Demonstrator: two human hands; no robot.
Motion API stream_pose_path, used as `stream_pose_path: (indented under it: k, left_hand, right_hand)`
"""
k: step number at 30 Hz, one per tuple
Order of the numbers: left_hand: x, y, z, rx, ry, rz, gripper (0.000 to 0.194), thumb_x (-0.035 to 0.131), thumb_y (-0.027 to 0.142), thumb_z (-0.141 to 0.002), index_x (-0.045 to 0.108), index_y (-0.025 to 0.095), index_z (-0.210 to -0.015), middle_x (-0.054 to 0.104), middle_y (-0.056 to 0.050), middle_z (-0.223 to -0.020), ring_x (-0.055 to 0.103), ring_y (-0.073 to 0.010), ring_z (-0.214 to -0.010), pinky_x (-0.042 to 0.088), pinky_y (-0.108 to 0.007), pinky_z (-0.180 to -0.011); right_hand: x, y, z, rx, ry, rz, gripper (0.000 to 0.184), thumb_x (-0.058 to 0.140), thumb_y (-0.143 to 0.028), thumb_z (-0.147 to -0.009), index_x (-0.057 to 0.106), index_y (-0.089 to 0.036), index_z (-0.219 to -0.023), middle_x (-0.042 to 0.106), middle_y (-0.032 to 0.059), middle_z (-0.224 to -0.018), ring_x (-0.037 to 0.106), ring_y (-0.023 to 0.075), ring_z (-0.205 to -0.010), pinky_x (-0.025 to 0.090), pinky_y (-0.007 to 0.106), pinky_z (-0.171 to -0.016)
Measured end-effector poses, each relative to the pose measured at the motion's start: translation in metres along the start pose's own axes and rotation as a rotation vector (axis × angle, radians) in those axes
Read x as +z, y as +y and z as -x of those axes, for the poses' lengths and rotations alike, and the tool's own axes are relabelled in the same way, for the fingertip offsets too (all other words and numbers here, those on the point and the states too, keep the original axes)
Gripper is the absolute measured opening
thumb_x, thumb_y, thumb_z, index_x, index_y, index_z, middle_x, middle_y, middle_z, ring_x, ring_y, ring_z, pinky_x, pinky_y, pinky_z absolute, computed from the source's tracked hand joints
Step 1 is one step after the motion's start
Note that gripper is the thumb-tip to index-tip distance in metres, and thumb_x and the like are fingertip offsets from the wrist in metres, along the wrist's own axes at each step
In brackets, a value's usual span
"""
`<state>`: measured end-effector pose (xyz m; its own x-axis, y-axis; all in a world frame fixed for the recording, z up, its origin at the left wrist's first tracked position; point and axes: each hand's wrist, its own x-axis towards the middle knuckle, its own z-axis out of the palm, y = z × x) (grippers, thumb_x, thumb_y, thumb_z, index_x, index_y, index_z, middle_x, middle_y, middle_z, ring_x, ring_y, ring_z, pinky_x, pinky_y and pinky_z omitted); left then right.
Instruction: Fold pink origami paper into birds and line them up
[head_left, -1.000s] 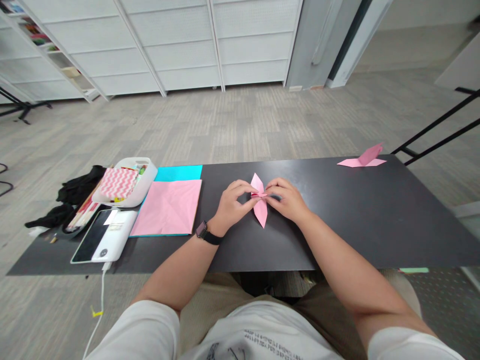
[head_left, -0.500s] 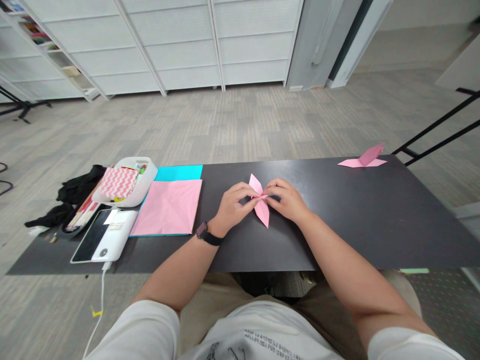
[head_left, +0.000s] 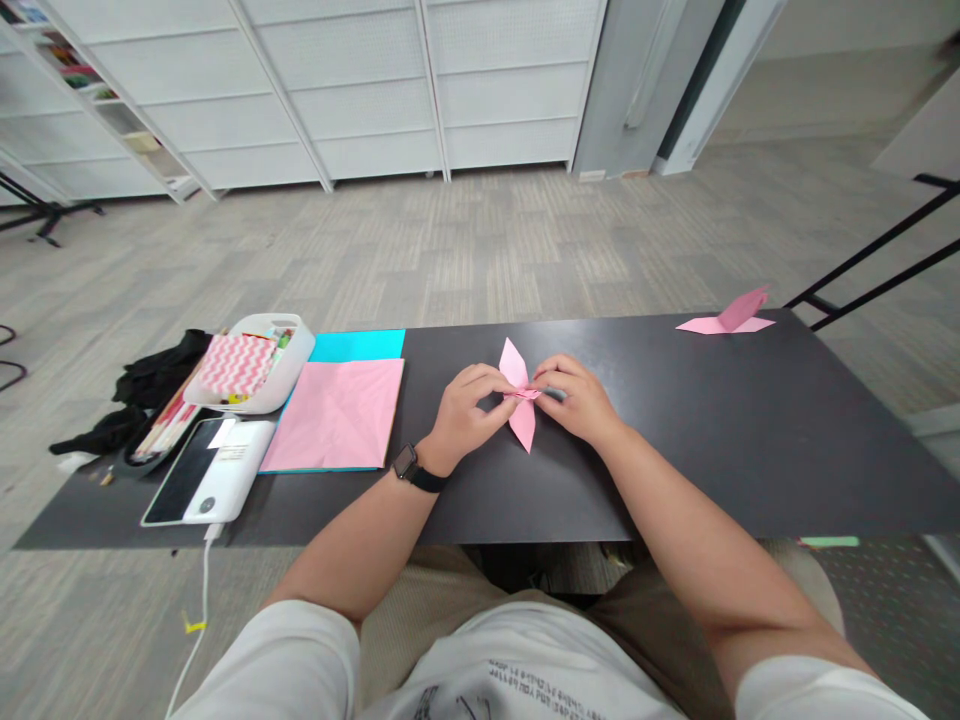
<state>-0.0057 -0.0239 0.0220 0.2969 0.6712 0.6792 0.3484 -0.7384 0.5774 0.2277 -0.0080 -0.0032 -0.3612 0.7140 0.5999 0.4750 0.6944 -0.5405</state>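
Between my two hands is a folded pink origami piece (head_left: 523,428), with one pointed flap toward the far side of the table and another toward me. My left hand (head_left: 465,415) pinches its left side between thumb and fingers. On the opposite side, my right hand (head_left: 583,402) grips the narrow folded middle at its right end, thumb and fingertips close around it. My fingers partly cover the central folds. A finished-looking pink folded paper figure (head_left: 739,314) stands at the far right of the table.
On the dark table (head_left: 720,430), pink paper sheets (head_left: 337,415) lie left of my hands over blue paper (head_left: 358,346). Further left are a white basket (head_left: 294,362), a white device with a cable (head_left: 238,465), a dark tray of long items (head_left: 161,435) and black cloth (head_left: 161,370).
The origami piece has turned slightly, its near tip shifting left and its far flap showing more. My right fingers have opened a little at its right end. My left hand stays nearly still.
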Motion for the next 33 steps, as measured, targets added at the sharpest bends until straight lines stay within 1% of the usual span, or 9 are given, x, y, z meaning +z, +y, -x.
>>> stream_pose_path:
  k: [6, 10, 16, 21, 25, 29, 33]
  left_hand:
    - [0.0003, 0.0029, 0.0000, 0.013, -0.010, -0.026, 0.004, 0.076, 0.020, -0.096, 0.075, 0.023, -0.094, 0.077, -0.004, -0.095, 0.073, -0.0193, -0.090, 0.057, -0.038, -0.085]
    - [0.0013, 0.0038, 0.0005, 0.036, -0.008, -0.030, 0.005, 0.075, 0.019, -0.095, 0.074, 0.023, -0.093, 0.077, -0.003, -0.094, 0.072, -0.0188, -0.088, 0.056, -0.037, -0.083]
    - [0.0012, 0.0042, 0.0013, -0.009, -0.031, -0.065, 0.016, 0.073, 0.028, -0.099, 0.070, 0.023, -0.084, 0.075, -0.002, -0.087, 0.071, -0.0187, -0.084, 0.055, -0.038, -0.081]
    - [0.0013, 0.0041, 0.0019, -0.012, -0.042, -0.104, 0.018, 0.072, 0.031, -0.099, 0.069, 0.024, -0.083, 0.075, -0.002, -0.085, 0.072, -0.0195, -0.085, 0.056, -0.040, -0.087]
    - [0.0031, 0.0025, 0.0029, -0.008, -0.039, -0.119, 0.024, 0.073, 0.033, -0.099, 0.065, 0.024, -0.078, 0.073, 0.000, -0.079, 0.069, -0.0183, -0.081, 0.055, -0.040, -0.090]
    - [0.0040, 0.0006, 0.0033, -0.075, -0.002, -0.102, 0.031, 0.070, 0.034, -0.101, 0.062, 0.023, -0.073, 0.068, 0.001, -0.072, 0.065, -0.0178, -0.075, 0.054, -0.038, -0.085]
    - [0.0010, 0.0017, 0.0017, -0.134, 0.044, -0.021, 0.027, 0.066, 0.035, -0.104, 0.066, 0.022, -0.080, 0.069, -0.001, -0.079, 0.066, -0.0174, -0.078, 0.053, -0.035, -0.079]
  right_hand:
    - [-0.0024, -0.0018, -0.0009, -0.009, -0.048, 0.034, 0.010, 0.073, -0.020, -0.096, 0.078, -0.029, -0.095, 0.072, 0.0050, -0.104, 0.068, 0.0240, -0.099, 0.055, 0.042, -0.088]
    - [-0.0027, -0.0030, -0.0008, -0.015, -0.054, 0.048, 0.009, 0.072, -0.020, -0.096, 0.077, -0.028, -0.094, 0.072, 0.0051, -0.103, 0.067, 0.0237, -0.098, 0.054, 0.042, -0.087]
    - [-0.0020, -0.0034, -0.0007, 0.016, -0.089, 0.050, 0.009, 0.071, -0.023, -0.097, 0.078, -0.029, -0.093, 0.072, 0.0051, -0.102, 0.067, 0.0240, -0.098, 0.053, 0.043, -0.088]
    - [-0.0017, -0.0015, -0.0006, 0.026, -0.128, 0.073, 0.009, 0.072, -0.025, -0.097, 0.078, -0.029, -0.094, 0.072, 0.0058, -0.103, 0.066, 0.0248, -0.098, 0.052, 0.044, -0.088]
    - [-0.0010, -0.0017, -0.0010, -0.001, -0.164, 0.107, 0.009, 0.071, -0.027, -0.099, 0.077, -0.028, -0.092, 0.072, 0.0057, -0.101, 0.065, 0.0246, -0.096, 0.051, 0.044, -0.088]
    - [0.0010, -0.0018, -0.0009, -0.015, -0.177, 0.113, 0.009, 0.072, -0.026, -0.099, 0.076, -0.028, -0.092, 0.072, 0.0053, -0.100, 0.064, 0.0248, -0.097, 0.050, 0.044, -0.088]
    - [0.0011, 0.0003, 0.0004, -0.004, -0.145, 0.077, 0.007, 0.072, -0.025, -0.098, 0.077, -0.028, -0.095, 0.072, 0.0050, -0.101, 0.066, 0.0236, -0.096, 0.051, 0.042, -0.087]
